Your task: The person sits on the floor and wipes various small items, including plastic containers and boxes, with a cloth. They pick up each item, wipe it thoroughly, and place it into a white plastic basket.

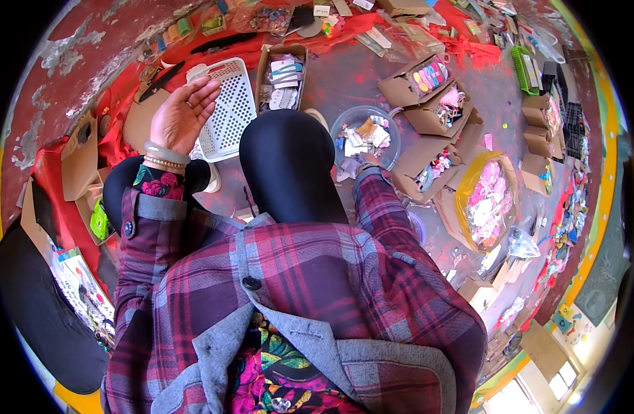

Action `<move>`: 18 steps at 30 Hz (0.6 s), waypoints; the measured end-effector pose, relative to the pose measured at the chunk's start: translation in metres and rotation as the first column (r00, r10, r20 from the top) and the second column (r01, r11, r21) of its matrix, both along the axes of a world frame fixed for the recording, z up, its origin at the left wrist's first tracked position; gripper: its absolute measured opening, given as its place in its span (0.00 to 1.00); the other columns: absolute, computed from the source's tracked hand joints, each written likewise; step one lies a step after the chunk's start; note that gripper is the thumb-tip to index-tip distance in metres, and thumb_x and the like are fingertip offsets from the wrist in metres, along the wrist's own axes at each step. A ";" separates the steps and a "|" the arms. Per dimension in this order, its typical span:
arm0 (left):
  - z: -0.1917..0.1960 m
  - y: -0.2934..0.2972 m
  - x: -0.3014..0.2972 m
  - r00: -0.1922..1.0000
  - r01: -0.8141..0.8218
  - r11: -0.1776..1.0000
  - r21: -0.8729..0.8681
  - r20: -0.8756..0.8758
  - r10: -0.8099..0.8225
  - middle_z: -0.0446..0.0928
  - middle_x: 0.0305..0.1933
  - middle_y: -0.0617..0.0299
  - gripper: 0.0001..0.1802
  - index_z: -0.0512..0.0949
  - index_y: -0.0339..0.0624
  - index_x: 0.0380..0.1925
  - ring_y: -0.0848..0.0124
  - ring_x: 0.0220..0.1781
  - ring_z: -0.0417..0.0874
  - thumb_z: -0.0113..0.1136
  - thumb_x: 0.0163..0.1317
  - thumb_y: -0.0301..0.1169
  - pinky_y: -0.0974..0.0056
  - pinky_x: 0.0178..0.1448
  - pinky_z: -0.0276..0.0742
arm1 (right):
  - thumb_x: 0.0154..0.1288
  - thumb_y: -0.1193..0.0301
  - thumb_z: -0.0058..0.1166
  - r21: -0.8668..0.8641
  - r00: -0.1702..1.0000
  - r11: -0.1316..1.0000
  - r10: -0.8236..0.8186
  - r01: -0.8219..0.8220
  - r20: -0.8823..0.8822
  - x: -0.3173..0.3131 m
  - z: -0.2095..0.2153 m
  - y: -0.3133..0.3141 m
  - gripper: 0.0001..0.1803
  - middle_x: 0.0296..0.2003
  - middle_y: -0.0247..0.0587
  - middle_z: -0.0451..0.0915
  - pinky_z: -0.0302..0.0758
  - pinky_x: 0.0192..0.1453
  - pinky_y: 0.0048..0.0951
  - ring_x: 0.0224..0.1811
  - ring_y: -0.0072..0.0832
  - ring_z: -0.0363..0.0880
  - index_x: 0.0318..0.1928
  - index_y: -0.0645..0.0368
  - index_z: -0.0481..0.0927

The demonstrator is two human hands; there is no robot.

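Note:
My left hand (181, 116) is raised, palm up, beside the white perforated plastic basket (229, 110). Its fingers are slightly curled and apart, and nothing lies in them. A bangle and a beaded bracelet circle that wrist. On the right, a round clear plastic tub (398, 141) stands on the floor, holding white cards and small mixed pieces. My right hand (367, 159) is at the tub's near edge, beside a greyish crumpled piece (347, 168). The sleeve and the hand's own back hide most of its fingers, so its grip does not show.
Beyond my bent knee (286, 159) stands a cardboard box of hair clips on cards (286, 72). Right of the tub are several open cartons (417, 172) and a larger carton of pink items (488, 200). A green basket (525, 71) sits far right; red cloth (48, 179) lies left.

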State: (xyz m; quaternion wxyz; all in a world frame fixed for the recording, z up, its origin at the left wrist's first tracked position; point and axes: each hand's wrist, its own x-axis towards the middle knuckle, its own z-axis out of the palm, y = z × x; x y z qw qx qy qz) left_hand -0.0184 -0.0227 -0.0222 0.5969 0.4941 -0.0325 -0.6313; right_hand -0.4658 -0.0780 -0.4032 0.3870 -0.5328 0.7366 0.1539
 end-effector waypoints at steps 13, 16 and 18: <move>0.006 0.006 0.000 1.000 0.009 0.999 -0.047 -0.024 -0.010 0.71 0.53 0.51 0.19 0.67 0.34 0.51 0.65 0.57 0.70 0.44 0.63 0.34 0.66 0.58 0.64 | 0.58 0.66 0.47 0.491 0.282 0.526 -0.827 0.695 0.487 -0.023 -0.032 -0.017 0.17 0.39 0.43 0.79 0.71 0.44 0.30 0.38 0.32 0.77 0.46 0.59 0.76; 0.010 0.004 -0.006 1.000 0.019 0.998 -0.067 -0.013 -0.020 0.72 0.51 0.52 0.19 0.66 0.33 0.51 0.65 0.54 0.72 0.41 0.64 0.34 0.66 0.57 0.65 | 0.59 0.68 0.46 0.599 0.220 0.518 -0.838 0.611 0.500 -0.042 -0.001 -0.006 0.14 0.32 0.43 0.79 0.75 0.38 0.36 0.30 0.35 0.78 0.41 0.63 0.75; 0.011 0.002 -0.008 0.998 0.045 0.995 -0.091 -0.048 -0.050 0.72 0.51 0.52 0.19 0.67 0.33 0.50 0.65 0.55 0.71 0.43 0.64 0.34 0.66 0.57 0.66 | 0.62 0.69 0.42 0.589 0.264 0.574 -0.806 0.569 0.530 -0.073 0.015 -0.011 0.14 0.31 0.45 0.79 0.76 0.37 0.40 0.29 0.37 0.78 0.43 0.63 0.73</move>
